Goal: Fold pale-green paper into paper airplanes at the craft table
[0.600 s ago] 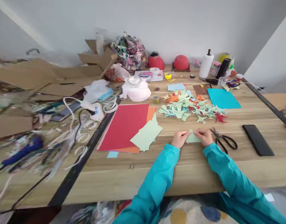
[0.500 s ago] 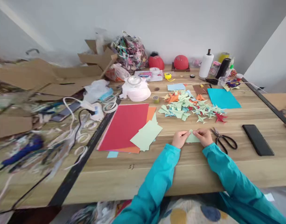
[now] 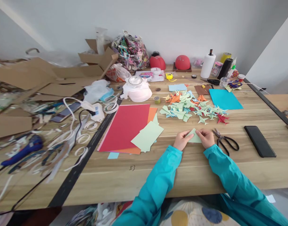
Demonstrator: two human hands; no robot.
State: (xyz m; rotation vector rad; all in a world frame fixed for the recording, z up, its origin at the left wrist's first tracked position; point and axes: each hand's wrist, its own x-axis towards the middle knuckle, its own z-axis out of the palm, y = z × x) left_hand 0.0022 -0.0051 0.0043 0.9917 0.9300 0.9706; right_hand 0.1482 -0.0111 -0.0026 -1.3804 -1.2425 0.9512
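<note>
Between my two hands is a small pale green sheet of paper (image 3: 194, 137), folded to a point at its top. My left hand (image 3: 181, 140) pinches its left edge, fingertips lying over the slanted side. On the opposite side my right hand (image 3: 206, 138) grips the paper near the peak with thumb and fingers. Black-handled scissors (image 3: 225, 140) lie just right of my right hand. Beyond my hands spreads a heap of folded paper shapes (image 3: 183, 105), mostly pale green, with some orange, blue and red.
Left of my hands lie pale green sheets (image 3: 147, 136) over a red sheet (image 3: 127, 125). A black phone (image 3: 259, 141) rests at right, a turquoise sheet (image 3: 225, 99) behind. Tangled cords, a blue glue gun (image 3: 23, 151) and cardboard (image 3: 23, 73) crowd the left side.
The paper's top point now stands slightly higher and more of its face shows. My left fingers have shifted a little along its left side. The surrounding things have stayed put.
</note>
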